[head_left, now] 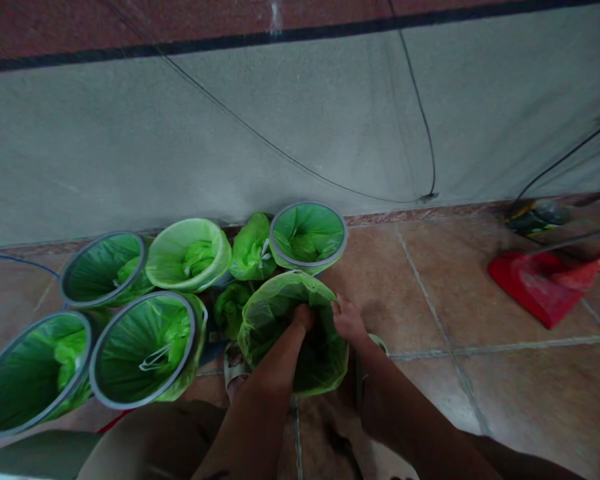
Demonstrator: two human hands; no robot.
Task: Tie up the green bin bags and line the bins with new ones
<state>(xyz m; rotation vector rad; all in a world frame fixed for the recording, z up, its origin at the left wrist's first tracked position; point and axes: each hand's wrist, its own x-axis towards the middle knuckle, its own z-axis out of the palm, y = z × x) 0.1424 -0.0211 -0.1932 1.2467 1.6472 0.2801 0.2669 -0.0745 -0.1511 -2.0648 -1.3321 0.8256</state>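
Note:
I look down at a bin lined with a green plastic bag (273,313) on the tiled floor. My left hand (303,316) reaches down inside the bag's mouth, fingers curled and partly hidden. My right hand (349,320) grips the bag's rim on the right side. A tied green bag (251,248) lies just behind, and another crumpled green bag (229,305) sits to the left of the bin I am handling.
Several other round bins with green liners stand to the left and behind, among them a near one (145,350) and a far one (309,235). A grey wall (130,147) with cables runs behind. A red dustpan (540,283) lies at right. My knees are below.

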